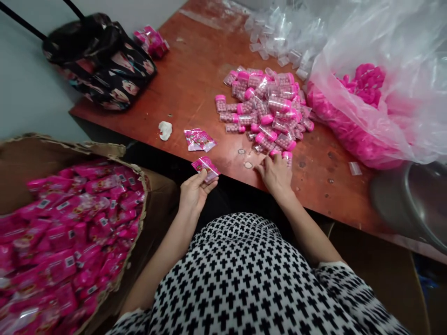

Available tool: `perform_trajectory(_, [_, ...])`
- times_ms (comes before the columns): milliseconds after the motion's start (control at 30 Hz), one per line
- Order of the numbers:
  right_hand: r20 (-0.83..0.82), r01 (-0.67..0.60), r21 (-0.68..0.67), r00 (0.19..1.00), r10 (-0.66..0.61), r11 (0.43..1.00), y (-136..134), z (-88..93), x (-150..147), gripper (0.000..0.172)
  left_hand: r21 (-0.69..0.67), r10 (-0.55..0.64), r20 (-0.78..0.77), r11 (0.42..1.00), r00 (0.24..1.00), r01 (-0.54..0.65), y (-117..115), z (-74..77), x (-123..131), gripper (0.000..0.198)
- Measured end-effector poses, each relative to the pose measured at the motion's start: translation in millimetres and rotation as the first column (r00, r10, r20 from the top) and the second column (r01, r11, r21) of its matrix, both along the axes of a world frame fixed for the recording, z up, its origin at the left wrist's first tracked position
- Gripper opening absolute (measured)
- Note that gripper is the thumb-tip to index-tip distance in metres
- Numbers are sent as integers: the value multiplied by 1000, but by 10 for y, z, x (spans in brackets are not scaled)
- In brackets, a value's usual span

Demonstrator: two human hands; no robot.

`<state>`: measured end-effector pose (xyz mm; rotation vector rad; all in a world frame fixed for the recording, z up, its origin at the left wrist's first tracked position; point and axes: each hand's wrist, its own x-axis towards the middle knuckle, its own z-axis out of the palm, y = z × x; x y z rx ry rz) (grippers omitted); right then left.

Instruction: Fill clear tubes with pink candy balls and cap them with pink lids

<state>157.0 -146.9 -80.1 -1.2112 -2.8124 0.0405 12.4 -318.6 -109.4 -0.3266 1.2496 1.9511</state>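
My left hand (195, 190) pinches a small pink printed packet (206, 167) just off the table's front edge. Two or more similar packets (199, 140) lie on the wooden table (195, 70) beyond it. My right hand (276, 176) rests at the near side of a heap of small clear bottles (260, 100) with pink caps and pinkish beads inside. Its fingers are bent over the nearest bottles, and what the fingertips hold, if anything, is hidden.
At the left stands a cardboard box (145, 200) of pink packets. A floral bag (104, 60) sits at the back left, near a white lump (165, 130). Clear containers (289, 35), a plastic bag of pink pieces (352, 125) and a grey bucket (391, 190) are rightward.
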Motion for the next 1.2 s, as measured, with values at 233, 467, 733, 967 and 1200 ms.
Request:
perform_trajectory(233, [-253,-608,-30,773,582,793,34,-161,181,22,55,60,21,997,998,-61,-145,77,-26,9])
perform_trajectory(467, [-265,-98,-67,961,77,993,49,-88,174,41,72,107,207,990,972,-124,32,65,120,8])
perform_trajectory(733, [-386,-204,-461,922,12,864,-87,-52,98,33,112,234,384,949,893,-296,141,82,209,7])
perform_trajectory(967, [-515,-435,-857,743,-427,275,-718,-69,10,32,207,233,385,921,893,-330,190,56,257,6])
perform_trajectory(1200, [-506,-470,-858,703,-499,207,-869,-204,-137,33,298,221,404,886,887,-357,272,125,326,9])
